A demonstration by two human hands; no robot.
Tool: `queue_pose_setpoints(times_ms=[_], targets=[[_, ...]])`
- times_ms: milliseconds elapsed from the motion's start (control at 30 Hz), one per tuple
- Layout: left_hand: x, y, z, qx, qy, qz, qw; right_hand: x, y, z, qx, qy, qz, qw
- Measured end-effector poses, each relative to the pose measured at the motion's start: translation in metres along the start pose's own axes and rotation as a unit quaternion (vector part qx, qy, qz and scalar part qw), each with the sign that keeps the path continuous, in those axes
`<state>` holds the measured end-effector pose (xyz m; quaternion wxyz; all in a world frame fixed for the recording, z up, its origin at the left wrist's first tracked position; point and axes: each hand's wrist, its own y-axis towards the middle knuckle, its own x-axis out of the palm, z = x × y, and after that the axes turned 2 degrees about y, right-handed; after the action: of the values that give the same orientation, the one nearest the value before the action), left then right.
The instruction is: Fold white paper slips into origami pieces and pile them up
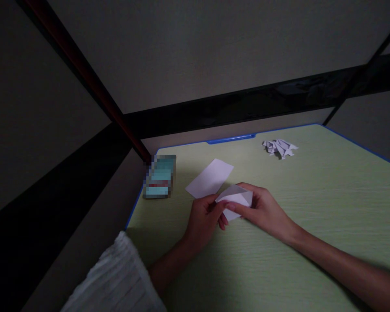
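My left hand [205, 219] and my right hand [263, 210] meet over a small folded white paper [235, 197] near the middle of the pale green table [312, 208]. Both hands pinch the paper, the left at its left corner, the right along its right and lower edge. The paper is partly folded into a pointed shape and is held just above the tabletop. A flat white sheet of paper [210, 178] lies right behind the hands, touching the table.
A pile of several folded white paper pieces [279, 147] lies at the far side of the table. A blurred teal box [160, 177] sits at the table's far left corner. The table has a blue rim [230, 139]. Dark wall beams stand behind.
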<state>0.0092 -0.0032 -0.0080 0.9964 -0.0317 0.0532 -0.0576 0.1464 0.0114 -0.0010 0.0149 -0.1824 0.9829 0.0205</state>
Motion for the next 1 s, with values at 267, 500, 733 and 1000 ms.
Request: queue_pose_setpoints(times_ms=[267,500,733,1000], targets=[[-0.0019,0.0012,-0.0037,0.012,0.003,-0.007,1.0,-0.0008,0.002,-0.0023,0.034,0.047,-0.039,0.998],[-0.0028,0.0008,-0.0041,0.02,0.021,-0.026,0.999,-0.0036,0.0024,-0.0037,0.045,0.083,-0.072,0.993],[-0.0038,0.0011,-0.0052,0.024,0.026,-0.026,0.999,-0.006,0.0027,-0.0008,0.054,0.081,-0.072,0.993],[-0.0026,0.0017,-0.0043,-0.001,-0.006,-0.026,1.0,-0.0044,0.0006,-0.0009,0.055,0.083,-0.077,0.992]])
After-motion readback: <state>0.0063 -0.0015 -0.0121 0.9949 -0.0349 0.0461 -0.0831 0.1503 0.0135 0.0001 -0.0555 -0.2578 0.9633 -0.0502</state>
